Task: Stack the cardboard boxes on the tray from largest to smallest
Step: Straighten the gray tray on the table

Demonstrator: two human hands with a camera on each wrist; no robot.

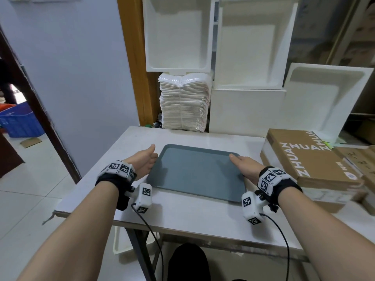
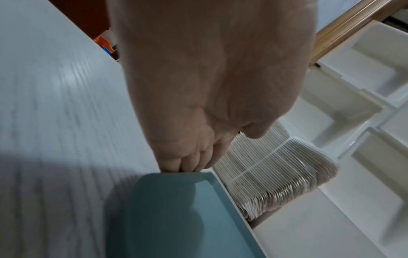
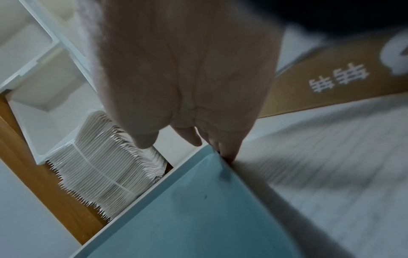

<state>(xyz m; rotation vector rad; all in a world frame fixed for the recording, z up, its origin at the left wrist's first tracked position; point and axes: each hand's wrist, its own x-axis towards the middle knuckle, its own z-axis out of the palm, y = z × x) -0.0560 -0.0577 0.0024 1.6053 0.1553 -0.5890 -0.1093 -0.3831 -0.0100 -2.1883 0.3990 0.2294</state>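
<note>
A grey-blue tray (image 1: 194, 171) lies flat and bare on the white table (image 1: 182, 213). My left hand (image 1: 151, 157) is at its left edge, with straight fingers against the rim and the thumb raised. In the left wrist view the fingertips (image 2: 181, 165) touch the tray (image 2: 176, 209) at its corner. My right hand (image 1: 241, 162) lies along the right rim, and its fingertips (image 3: 228, 153) touch the tray (image 3: 187, 209). A flat brown cardboard box (image 1: 304, 157) printed ZHUAN HUA tops a pile at the table's right. Its side (image 3: 326, 87) also shows. More cardboard boxes (image 1: 357, 161) lie further right.
White foam boxes (image 1: 247, 110) are stacked against the wall behind the table. A tall bundle of white padded envelopes (image 1: 183, 102) stands at the back edge. A blue crate (image 1: 18, 120) sits on the floor at the far left, past the table's left edge.
</note>
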